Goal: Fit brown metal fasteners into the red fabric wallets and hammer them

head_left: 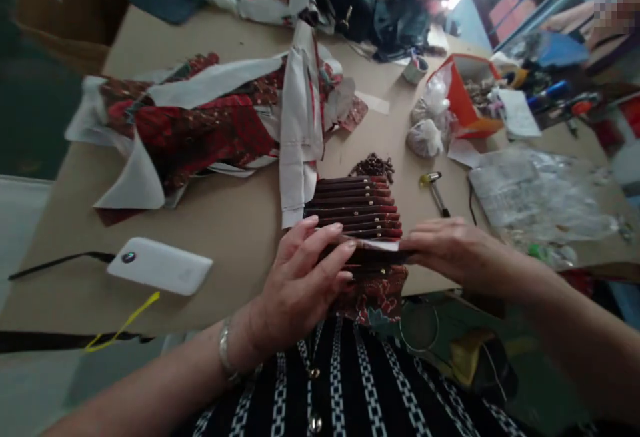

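In the head view, a row of dark brown-red folded fabric pieces lies overlapped in front of me, each with a small metal stud. My left hand is closed over the left part of the nearest raised piece, a patterned fabric piece with a pale inner side showing. At its right end, my right hand pinches the same piece, its fingertips partly hidden. Below the hands, a red-brown flap with a floral pattern hangs at the table edge. A pile of small dark metal parts sits just beyond the row.
Patterned fabric pieces and a pale strip spread over the left. A white device with a cord lies near the front edge. To the right are a small hammer, knotted plastic bags, an orange box and clear plastic.
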### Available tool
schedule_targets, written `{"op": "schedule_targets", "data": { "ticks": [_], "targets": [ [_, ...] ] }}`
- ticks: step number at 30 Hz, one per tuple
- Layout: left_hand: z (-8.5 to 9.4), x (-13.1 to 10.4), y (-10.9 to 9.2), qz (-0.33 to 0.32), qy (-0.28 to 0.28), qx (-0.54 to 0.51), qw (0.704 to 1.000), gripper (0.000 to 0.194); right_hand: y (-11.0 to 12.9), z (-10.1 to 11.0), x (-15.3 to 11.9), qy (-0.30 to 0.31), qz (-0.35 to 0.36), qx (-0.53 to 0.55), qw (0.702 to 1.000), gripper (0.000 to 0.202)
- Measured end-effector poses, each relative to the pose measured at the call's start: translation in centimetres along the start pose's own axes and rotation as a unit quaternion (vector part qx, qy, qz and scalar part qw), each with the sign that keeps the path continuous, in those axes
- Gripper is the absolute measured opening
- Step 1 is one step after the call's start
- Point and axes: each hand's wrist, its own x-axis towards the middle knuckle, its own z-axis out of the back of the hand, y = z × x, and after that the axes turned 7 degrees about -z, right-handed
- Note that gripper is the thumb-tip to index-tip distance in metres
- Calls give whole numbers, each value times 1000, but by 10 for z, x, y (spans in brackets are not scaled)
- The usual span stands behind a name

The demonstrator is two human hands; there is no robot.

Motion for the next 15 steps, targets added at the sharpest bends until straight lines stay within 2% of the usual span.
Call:
{"op": "schedule_targets", "data": {
  "ticks": [2,3,5,7,10,13,15],
  "targets": [
    [-2,8,-9,24,131,-29,991,23,9,-26,-24,24,-27,48,998,17],
    [-5,9,-13,44,210,-57,975,24,11,-39,-33,27,-46,78,996,19],
    [-16,7,-19,93,350,-112,925,28,12,-66,-48,22,-85,135,987,21],
    [-29,2,-21,119,437,-142,880,26,7,-94,-60,13,-121,184,975,21],
    [-51,-6,-18,117,508,-130,843,21,-11,-137,-74,6,-183,202,962,18],
    [-72,-14,-11,121,522,-53,843,22,-36,-169,-80,-15,-260,184,948,12],
    [-84,-16,-6,119,519,-13,846,21,-50,-184,-80,-39,-288,179,940,11]
  ]
}}
